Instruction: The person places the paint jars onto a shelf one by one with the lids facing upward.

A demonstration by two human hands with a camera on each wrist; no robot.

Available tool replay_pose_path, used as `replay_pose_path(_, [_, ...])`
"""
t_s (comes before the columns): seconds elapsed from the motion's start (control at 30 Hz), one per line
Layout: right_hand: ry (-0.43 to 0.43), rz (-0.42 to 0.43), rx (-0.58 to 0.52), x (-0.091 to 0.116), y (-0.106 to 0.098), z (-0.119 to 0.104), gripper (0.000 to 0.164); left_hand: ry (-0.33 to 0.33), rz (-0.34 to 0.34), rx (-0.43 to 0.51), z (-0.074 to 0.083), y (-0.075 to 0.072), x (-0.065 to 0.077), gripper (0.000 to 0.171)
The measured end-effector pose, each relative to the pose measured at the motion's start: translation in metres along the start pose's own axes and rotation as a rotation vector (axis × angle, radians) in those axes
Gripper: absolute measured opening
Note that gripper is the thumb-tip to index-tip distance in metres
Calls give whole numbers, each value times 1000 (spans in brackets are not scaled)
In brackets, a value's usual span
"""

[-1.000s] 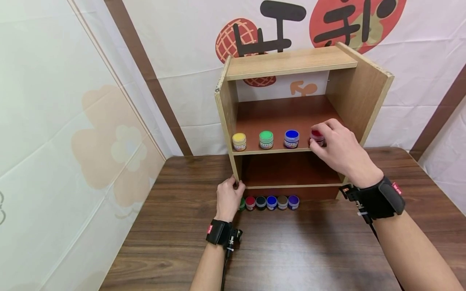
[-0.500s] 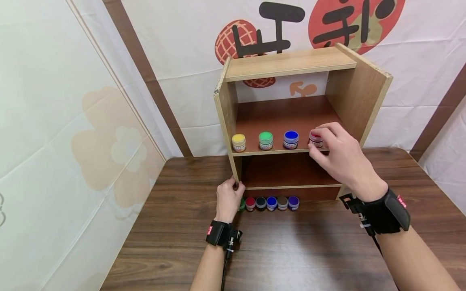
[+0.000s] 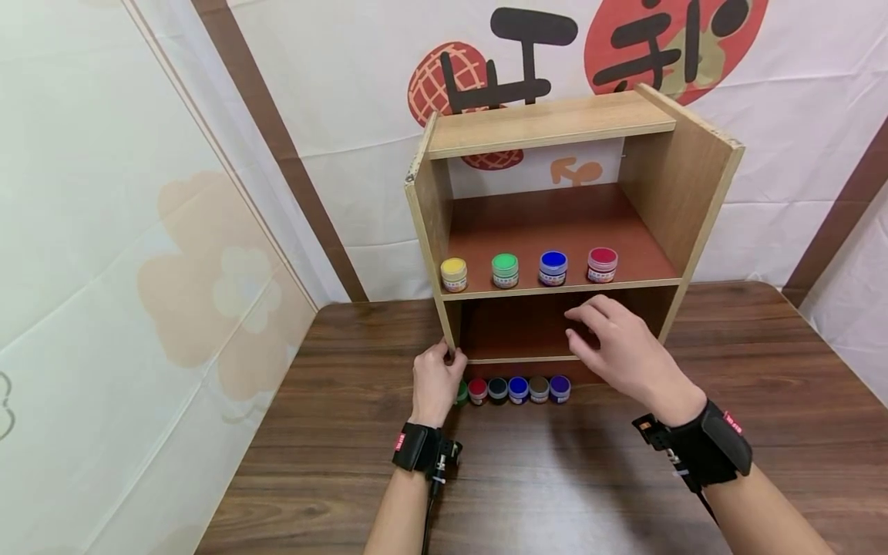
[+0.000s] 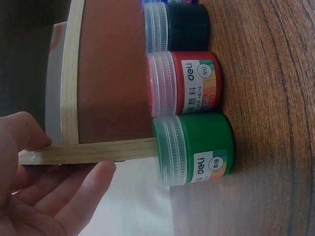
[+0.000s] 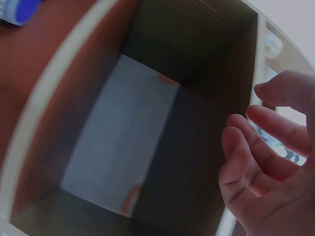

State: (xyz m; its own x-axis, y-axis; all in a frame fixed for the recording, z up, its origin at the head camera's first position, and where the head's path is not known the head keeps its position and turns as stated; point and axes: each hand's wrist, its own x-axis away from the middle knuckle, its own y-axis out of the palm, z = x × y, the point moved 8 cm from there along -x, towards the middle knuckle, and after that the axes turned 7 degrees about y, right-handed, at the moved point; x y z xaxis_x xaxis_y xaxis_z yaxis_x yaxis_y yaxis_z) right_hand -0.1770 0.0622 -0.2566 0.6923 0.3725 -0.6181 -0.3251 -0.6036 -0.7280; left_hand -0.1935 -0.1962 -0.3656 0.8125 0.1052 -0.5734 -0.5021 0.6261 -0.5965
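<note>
My left hand pinches the lower front edge of the wooden shelf's left side panel, thumb on one side and fingers on the other. My right hand, fingers loosely bent and holding nothing, hovers before the shelf's lower compartment. Along the front of the upper board stand a yellow paint jar, a light green paint jar, a blue paint jar and a red paint jar, spaced apart. Beside my left fingers is a dark green paint jar, partly hidden by the hand in the head view.
A row of several paint jars lines the table at the shelf's foot, among them a dark red jar, a brown jar and a purple jar. Behind the shelf hangs a printed white cloth.
My right hand has let go of the red paint jar on the upper board and moved down and slightly left. The left hand keeps its hold on the side panel.
</note>
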Motion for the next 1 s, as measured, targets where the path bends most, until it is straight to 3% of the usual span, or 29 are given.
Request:
replay_pose_path(0.23, [18, -61, 2, 19, 29, 12, 20, 3, 3, -11, 1, 0, 0, 14])
replay_pose_path(0.63, [92, -268, 14, 50, 82, 31, 24, -15, -12, 9, -1, 1, 1, 18])
replay_pose_path(0.8, [83, -357, 67, 64, 103, 36, 28, -8, -7, 7, -1, 1, 1, 18])
replay_pose_path(1.0, [42, -378, 77, 71, 116, 35, 28, -7, -8, 1, -2, 2, 1, 18])
